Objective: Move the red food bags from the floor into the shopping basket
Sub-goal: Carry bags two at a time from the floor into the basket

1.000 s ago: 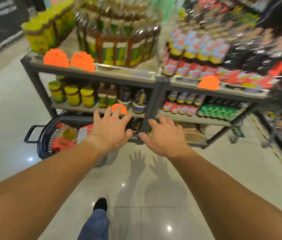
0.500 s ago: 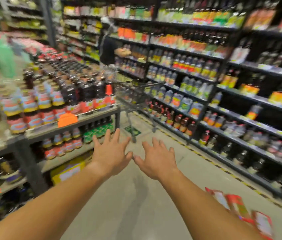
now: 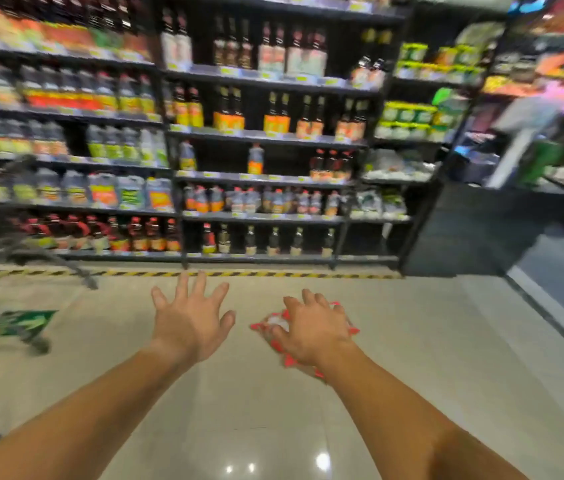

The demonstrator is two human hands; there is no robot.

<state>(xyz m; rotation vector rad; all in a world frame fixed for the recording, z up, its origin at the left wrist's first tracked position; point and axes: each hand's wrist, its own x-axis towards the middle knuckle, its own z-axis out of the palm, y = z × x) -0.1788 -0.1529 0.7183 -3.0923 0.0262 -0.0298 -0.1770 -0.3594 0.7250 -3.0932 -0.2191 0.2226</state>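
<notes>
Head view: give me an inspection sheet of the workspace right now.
Surface: glossy tiled floor with light glare.
Job's things: red food bags on the floor, mostly hidden under the right hand; shopping basket not in view.
Clutter: green floor sticker; blurred metal trolley at left.
Hands: left hand open, fingers spread, empty; right hand open over the bags, contact unclear.
Cables: nothing seen.
Surroundings: bottle shelves behind striped floor tape.
</notes>
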